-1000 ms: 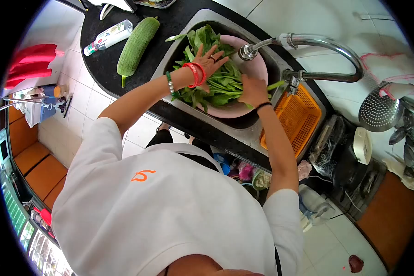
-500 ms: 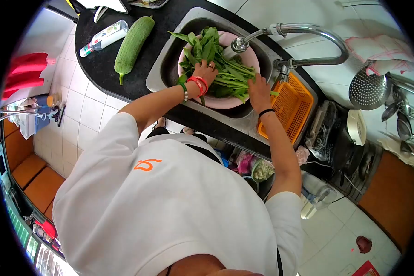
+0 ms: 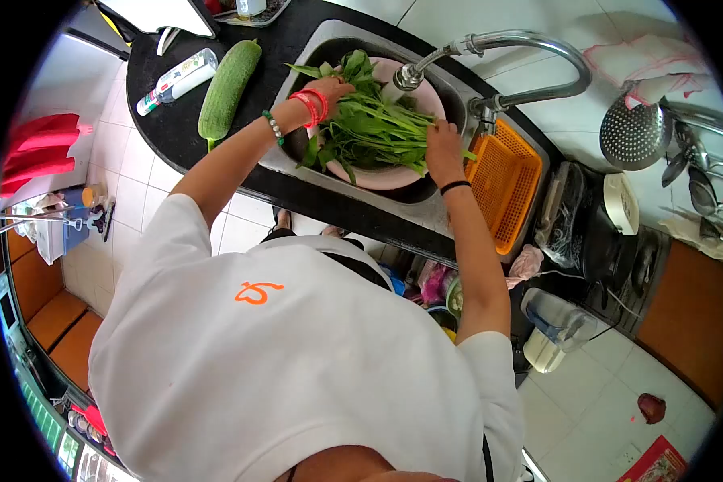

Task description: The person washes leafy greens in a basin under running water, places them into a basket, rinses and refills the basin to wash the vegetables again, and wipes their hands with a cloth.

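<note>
A bunch of long-stemmed leafy greens lies in a pink basin inside the metal sink. My left hand, with red bands and a beaded bracelet at its wrist, grasps the leafy part, its fingertips partly hidden among leaves. On the other side, my right hand is closed round the stem ends, and a few stems poke out past it. Water runs from the faucet onto the greens between my hands.
An orange plastic basket sits at the sink's right. On the black counter lie a large green gourd and a white bottle. A skimmer and several ladles hang on the right wall.
My left hand has shifted up and left over the leaves, its fingers drawn in more. My right hand stays at the stems. The whole view has shifted slightly.
</note>
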Motion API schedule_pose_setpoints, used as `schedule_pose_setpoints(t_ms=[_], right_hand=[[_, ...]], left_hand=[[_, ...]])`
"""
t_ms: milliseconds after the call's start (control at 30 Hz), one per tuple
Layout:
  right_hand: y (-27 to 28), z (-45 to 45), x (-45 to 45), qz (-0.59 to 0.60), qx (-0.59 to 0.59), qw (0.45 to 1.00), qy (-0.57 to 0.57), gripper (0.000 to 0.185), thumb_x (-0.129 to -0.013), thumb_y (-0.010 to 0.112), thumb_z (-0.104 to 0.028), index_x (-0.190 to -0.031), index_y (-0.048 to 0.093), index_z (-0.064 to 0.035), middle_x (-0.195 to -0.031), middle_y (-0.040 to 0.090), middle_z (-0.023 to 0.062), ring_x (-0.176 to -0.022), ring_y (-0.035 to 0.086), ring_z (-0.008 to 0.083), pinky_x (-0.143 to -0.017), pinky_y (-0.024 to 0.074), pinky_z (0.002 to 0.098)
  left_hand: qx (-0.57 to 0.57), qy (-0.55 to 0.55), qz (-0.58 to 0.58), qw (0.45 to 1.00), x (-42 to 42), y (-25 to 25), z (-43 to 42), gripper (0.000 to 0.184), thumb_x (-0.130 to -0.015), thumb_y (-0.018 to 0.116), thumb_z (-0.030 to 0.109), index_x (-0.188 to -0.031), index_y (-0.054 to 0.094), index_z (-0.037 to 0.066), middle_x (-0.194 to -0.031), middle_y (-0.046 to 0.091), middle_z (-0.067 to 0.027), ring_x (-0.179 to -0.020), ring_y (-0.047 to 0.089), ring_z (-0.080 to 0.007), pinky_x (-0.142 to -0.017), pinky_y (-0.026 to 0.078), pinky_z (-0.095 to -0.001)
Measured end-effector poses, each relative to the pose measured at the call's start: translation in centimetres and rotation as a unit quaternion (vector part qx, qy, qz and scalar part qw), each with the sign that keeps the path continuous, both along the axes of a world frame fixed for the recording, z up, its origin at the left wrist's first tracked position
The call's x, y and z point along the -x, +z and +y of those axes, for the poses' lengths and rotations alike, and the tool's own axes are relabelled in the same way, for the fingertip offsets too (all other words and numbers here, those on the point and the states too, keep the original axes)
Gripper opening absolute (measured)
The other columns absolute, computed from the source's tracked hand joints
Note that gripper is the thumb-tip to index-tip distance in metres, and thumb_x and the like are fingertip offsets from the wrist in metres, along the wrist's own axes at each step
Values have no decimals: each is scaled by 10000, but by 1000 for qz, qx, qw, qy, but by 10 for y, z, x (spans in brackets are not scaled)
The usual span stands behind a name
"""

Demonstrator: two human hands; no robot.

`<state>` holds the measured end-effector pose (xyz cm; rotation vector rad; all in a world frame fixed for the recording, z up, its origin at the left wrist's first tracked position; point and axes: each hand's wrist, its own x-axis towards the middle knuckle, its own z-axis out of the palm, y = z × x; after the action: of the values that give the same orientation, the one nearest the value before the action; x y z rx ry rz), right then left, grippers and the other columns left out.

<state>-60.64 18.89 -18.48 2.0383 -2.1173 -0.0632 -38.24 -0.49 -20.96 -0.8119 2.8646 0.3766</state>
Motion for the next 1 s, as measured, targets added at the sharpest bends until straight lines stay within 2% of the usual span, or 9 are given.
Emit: schedule_pose_setpoints(t_ms=[100,200,433,633,733,800,833,933,1000], right_hand=[[16,17,-3,-52,-14,998,-21,251,-740,548,-15,-985,593,-46,-1004,528,137,-923,506,285,-772,452,415],[21,15,-16,-88,-31,996,-14,240,-735,558,-18,-969,594,-57,-967,535,124,-908,509,292,-768,453,415],[-71,-69,-53,-225,18,974,-28,399,-794,562,-13,-1189,506,-14,-1126,489,194,-1034,456,348,-898,410,429],[-67,-79,-55,-234,-142,958,-83,252,-801,570,-30,-1047,561,21,-1039,488,199,-939,511,357,-860,429,463],[-36,-56,-38,-276,-25,961,-2,137,-796,557,-13,-926,579,23,-968,474,186,-845,534,345,-819,438,477],[-20,-38,-25,-170,-207,962,-52,345,-796,632,-114,-1090,528,34,-1116,445,216,-1022,497,362,-874,424,479],[-20,-25,-25,-169,-208,962,-53,345,-796,632,-114,-1090,528,34,-1116,445,216,-1022,497,362,-874,424,479],[-13,-14,-21,-67,-140,988,18,1127,-578,780,-530,-1399,202,-19,-1420,189,246,-1339,141,398,-1055,197,563],[-3,-16,-28,-54,-151,987,17,1174,-555,771,-571,-1407,181,-20,-1425,181,254,-1339,131,413,-1058,176,565]], left_hand=[[-143,13,42,989,-8,0,7,832,-678,767,234,-1382,325,194,-1274,436,-167,-1143,432,-345,-979,377,-415],[-178,-33,178,967,-24,3,-6,705,-730,690,106,-1351,368,186,-1239,454,-169,-1123,459,-353,-943,404,-404],[-194,45,120,973,-30,9,-24,608,-708,615,-64,-1265,456,121,-1180,495,-179,-1102,487,-348,-924,421,-370],[-133,51,67,988,-49,6,12,848,-698,746,250,-1393,269,155,-1343,365,-189,-1209,382,-391,-1005,341,-430],[-22,56,44,997,-56,20,28,1154,-555,772,554,-1436,148,148,-1443,228,-177,-1334,183,-405,-1095,149,-482],[-1,47,34,998,-49,30,47,1179,-543,771,567,-1437,139,128,-1456,189,-177,-1349,140,-392,-1101,123,-483],[20,29,20,999,-46,34,55,1205,-531,771,580,-1437,131,108,-1470,151,-176,-1364,98,-378,-1108,97,-484],[36,-31,-7,999,-27,25,64,1288,-484,753,644,-1441,97,85,-1496,52,-154,-1383,-4,-338,-1115,12,-482],[67,-63,-123,988,-16,25,65,1336,-458,720,707,-1448,58,103,-1505,3,-134,-1385,-39,-317,-1114,-29,-493]])
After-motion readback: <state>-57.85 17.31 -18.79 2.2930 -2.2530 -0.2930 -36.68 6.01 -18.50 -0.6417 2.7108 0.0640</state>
